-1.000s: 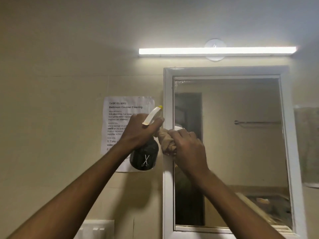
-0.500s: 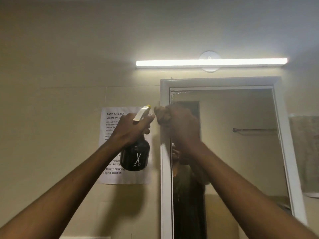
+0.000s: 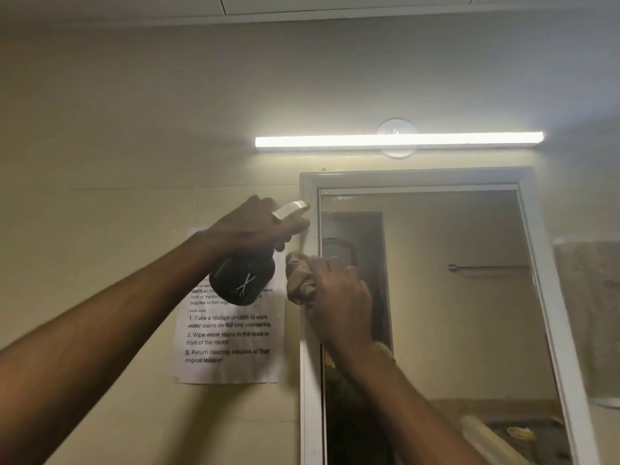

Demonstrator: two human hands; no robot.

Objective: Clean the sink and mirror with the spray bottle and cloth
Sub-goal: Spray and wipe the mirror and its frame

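Operator's inventory, as I see it from the head camera: two bare forearms, no sleeves in view. Left hand (image 3: 255,226): no ring, no glove. Right hand (image 3: 339,297): likewise bare. A pale band shows at the right wrist, too blurred to identify.

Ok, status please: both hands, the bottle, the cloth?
Left hand holds spray bottle, nozzle toward mirror. Right hand presses tan cloth on mirror's left frame edge. Nothing in the way.
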